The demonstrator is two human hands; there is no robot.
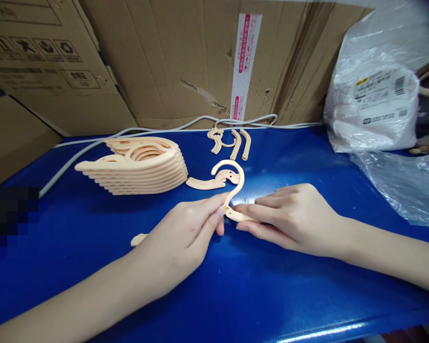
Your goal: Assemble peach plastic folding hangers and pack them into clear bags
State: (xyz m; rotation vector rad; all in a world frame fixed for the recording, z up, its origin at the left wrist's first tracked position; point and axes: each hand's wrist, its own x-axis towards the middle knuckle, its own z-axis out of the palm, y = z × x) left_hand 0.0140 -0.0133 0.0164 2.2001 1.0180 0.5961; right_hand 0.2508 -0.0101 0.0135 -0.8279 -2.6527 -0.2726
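Note:
Both my hands grip a beige plastic folding clothes hanger above the blue table. My left hand pinches it just below the hook, thumb pressed near the joint. Around its right arm, my right hand has its fingers and thumb closed. The hook stands up between the hands and curls to the left. A beige tip shows beyond my left wrist; whether it belongs to this hanger I cannot tell. Just behind the hook lies a loose hanger piece.
A stack of beige folded hangers sits at the left. Farther back lie loose arm pieces and a hook piece. A grey cable runs along cardboard boxes. Clear plastic bags are at the right.

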